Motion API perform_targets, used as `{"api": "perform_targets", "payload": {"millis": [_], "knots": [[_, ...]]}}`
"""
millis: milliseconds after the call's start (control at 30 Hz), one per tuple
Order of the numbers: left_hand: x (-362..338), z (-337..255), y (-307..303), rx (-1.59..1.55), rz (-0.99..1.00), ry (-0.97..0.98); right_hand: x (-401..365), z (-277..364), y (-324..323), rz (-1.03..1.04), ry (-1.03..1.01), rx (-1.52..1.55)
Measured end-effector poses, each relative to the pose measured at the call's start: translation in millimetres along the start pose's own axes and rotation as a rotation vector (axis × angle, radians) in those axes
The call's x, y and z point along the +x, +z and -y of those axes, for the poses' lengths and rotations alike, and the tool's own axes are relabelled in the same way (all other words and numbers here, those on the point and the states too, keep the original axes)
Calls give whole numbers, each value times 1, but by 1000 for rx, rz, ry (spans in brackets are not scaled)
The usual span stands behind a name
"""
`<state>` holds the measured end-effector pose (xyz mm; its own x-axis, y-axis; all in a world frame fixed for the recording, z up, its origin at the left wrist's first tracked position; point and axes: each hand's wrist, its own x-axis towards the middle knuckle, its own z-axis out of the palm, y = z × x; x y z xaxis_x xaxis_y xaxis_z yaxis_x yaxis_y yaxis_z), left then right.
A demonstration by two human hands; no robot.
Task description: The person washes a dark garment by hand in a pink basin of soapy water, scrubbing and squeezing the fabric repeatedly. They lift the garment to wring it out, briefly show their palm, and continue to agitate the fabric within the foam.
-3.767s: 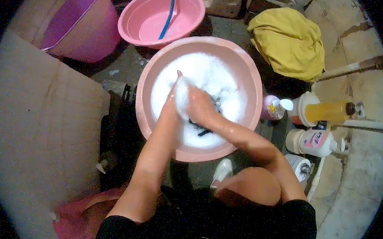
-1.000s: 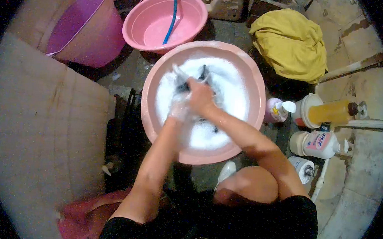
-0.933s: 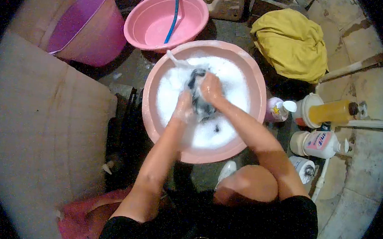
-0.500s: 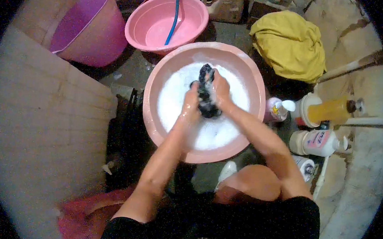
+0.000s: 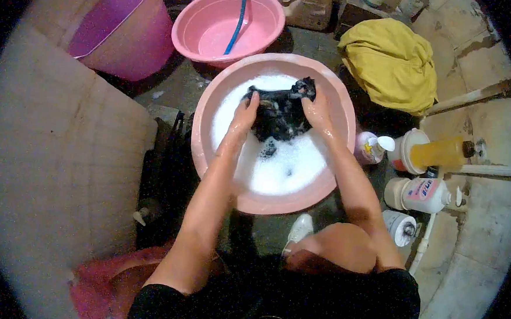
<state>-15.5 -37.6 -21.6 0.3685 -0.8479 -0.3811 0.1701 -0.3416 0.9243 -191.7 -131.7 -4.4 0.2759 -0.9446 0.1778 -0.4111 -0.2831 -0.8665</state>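
Note:
A black wet cloth point(image 5: 278, 115) is spread between my two hands, flecked with foam. My left hand point(image 5: 246, 112) grips its left edge, thumb on top. The bunched upper right corner is in my right hand point(image 5: 318, 108). Below and around the cloth lies white foam inside a large pink basin point(image 5: 200, 138), and the cloth's lower part dips into the suds. Both forearms reach over the basin's near rim.
A smaller pink basin point(image 5: 184, 35) with a blue hose point(image 5: 237, 30) stands behind, beside a purple-pink bucket point(image 5: 140, 41). Yellow cloth point(image 5: 390, 62) lies back right. Pump bottles point(image 5: 368, 148) point(image 5: 426, 194) and an amber bottle point(image 5: 440, 152) line the right side.
My hands have moved apart, left hand to the left and right hand to the right. The black cloth, bunched between them before, is now stretched out wide.

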Motion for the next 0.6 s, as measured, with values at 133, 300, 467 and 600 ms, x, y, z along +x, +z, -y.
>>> {"api": "perform_targets", "payload": {"millis": [133, 300, 467, 600], "knots": [[31, 58, 7, 179, -63, -50, -4, 28, -3, 180, 117, 104], [27, 53, 11, -27, -56, -243, -7, 65, -14, 281, 492, 790], [-24, -3, 15, 453, -453, 328, -1, 71, -26, 383, 596, 1153], [-21, -8, 14, 214, -40, 629, 2, 87, -35, 461, 432, 1030]]}}
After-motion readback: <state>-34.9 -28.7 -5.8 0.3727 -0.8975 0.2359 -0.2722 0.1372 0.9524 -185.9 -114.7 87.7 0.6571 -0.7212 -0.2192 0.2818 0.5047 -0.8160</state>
